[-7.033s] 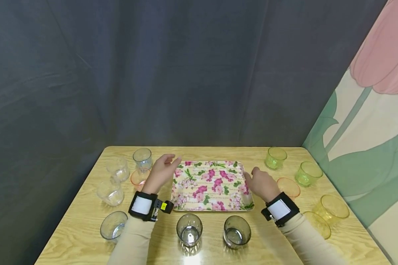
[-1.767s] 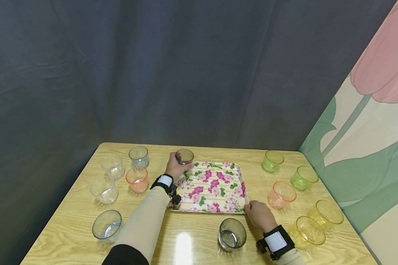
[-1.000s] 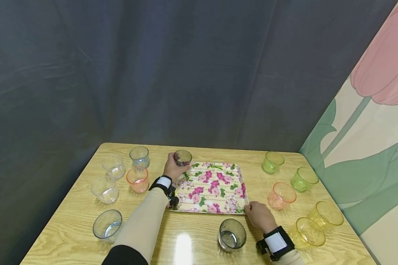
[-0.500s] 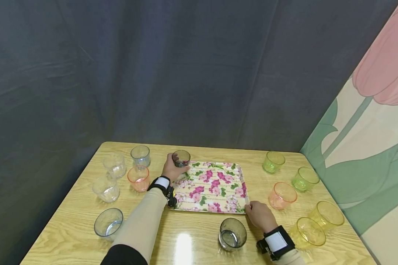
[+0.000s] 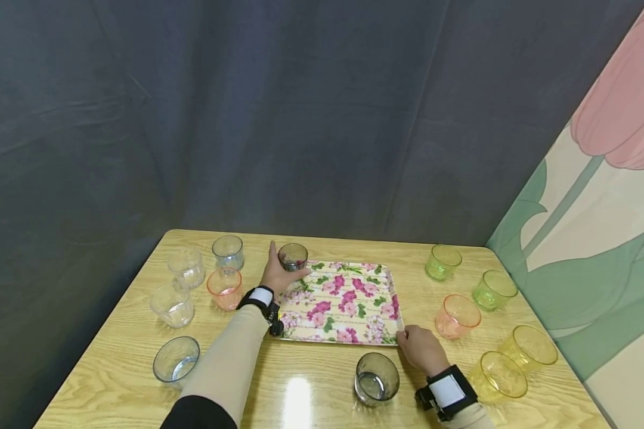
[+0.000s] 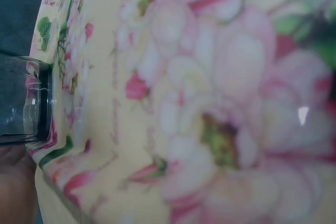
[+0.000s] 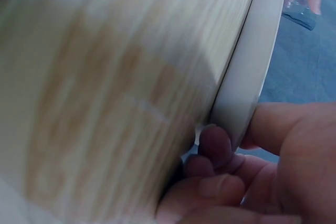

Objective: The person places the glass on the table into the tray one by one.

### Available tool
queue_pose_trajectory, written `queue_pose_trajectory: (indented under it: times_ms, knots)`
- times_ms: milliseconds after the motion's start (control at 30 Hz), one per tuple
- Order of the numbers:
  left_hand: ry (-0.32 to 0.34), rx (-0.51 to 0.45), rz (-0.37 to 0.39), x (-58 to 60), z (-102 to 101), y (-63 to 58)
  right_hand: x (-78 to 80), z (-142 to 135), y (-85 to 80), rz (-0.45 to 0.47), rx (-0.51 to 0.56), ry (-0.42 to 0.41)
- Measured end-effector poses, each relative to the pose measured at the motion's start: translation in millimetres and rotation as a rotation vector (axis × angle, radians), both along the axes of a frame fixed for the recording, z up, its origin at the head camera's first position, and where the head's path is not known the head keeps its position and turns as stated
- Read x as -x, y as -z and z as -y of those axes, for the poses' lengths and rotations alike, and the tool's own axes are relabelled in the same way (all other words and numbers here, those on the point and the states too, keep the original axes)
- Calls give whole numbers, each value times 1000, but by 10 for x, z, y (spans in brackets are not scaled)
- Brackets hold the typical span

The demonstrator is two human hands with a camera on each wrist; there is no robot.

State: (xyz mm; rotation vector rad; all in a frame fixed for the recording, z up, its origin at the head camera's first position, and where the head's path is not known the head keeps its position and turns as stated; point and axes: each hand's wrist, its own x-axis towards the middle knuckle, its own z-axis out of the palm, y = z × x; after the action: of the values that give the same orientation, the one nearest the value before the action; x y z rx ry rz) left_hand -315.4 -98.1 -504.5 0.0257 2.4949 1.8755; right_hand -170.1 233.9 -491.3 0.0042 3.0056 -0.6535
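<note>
A grey smoked glass stands upright at the far left corner of the flowered tray. Beside it my left hand has its fingers and thumb spread. In the left wrist view the glass sits on the tray and part of the hand shows at the edge. My right hand pinches the tray's near right corner. The right wrist view shows the thumb and curled fingers of this hand at the tray's rim. Another grey glass stands in front of the tray.
Blue glasses, clear glasses and a pink glass stand on the left of the wooden table. To the right are green glasses, a pink glass and yellow glasses. A dark curtain hangs behind.
One grey glass has gone from the table front to the tray's far left corner. My left hand held it and has just let go, fingers spreading. My right hand has taken the tray's near right corner.
</note>
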Motion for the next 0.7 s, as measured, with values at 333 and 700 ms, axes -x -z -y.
queue_pose_trajectory:
  times_ms: [333, 700]
  knots:
    - [-285, -41, -224, -73, -134, -281, 13, -3, -4, 13, 1, -12]
    - [-376, -166, -650, -348, -388, -511, 32, -12, 23, 17, -25, -17]
